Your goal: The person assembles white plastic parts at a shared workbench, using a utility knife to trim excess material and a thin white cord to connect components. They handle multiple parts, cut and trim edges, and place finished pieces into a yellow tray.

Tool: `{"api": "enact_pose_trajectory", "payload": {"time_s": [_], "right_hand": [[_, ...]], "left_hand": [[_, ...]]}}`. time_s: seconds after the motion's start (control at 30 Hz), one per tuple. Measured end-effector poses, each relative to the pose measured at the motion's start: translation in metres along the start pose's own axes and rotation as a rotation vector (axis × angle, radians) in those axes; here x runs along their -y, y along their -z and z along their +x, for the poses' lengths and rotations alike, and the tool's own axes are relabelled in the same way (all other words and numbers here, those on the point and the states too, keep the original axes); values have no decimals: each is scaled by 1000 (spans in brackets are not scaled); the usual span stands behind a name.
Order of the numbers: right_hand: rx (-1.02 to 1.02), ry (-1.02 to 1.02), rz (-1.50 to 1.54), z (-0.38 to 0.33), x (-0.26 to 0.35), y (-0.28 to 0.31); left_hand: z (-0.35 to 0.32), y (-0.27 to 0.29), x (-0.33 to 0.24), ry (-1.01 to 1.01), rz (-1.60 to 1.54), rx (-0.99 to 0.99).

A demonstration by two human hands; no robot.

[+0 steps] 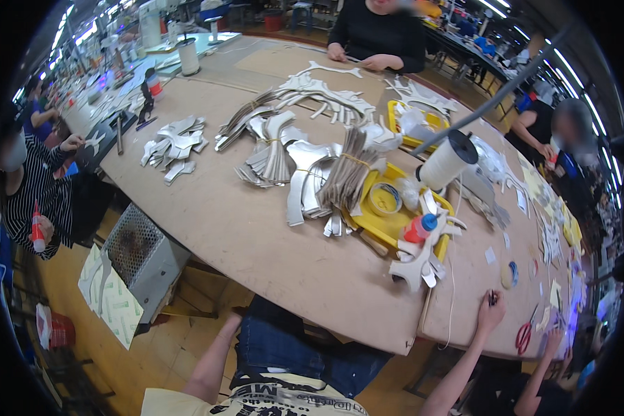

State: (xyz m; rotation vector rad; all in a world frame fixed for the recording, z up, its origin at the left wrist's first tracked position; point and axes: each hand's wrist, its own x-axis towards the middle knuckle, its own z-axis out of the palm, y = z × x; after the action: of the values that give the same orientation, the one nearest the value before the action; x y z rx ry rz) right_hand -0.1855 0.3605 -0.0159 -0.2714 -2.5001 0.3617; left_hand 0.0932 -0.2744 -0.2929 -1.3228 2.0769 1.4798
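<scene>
Low right in the frame, the right hand (491, 310) pinches a small dark object (491, 299) on the tan worktable (270, 236), seemingly light, rigid, best gripped by fingertips; the left hand is out of view.

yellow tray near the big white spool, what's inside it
The yellow tray holds a roll of tape, a red glue bottle with a blue cap and pale cut pieces. A tied bundle of strips covers its left end, hiding whatever lies underneath.
</scene>
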Motion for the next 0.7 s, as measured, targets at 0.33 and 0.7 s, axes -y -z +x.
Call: {"api": "enact_pose_trajectory", "payload": {"time_s": [0.33, 0.7], "right_hand": [[-35, -19, 90, -2, -2, -3], [-22, -44, 188, -3, -8, -3]], "left_hand": [[-125, 28, -159, -536, 682, -82], [-232, 31, -279, -791, 628, 698]]}}
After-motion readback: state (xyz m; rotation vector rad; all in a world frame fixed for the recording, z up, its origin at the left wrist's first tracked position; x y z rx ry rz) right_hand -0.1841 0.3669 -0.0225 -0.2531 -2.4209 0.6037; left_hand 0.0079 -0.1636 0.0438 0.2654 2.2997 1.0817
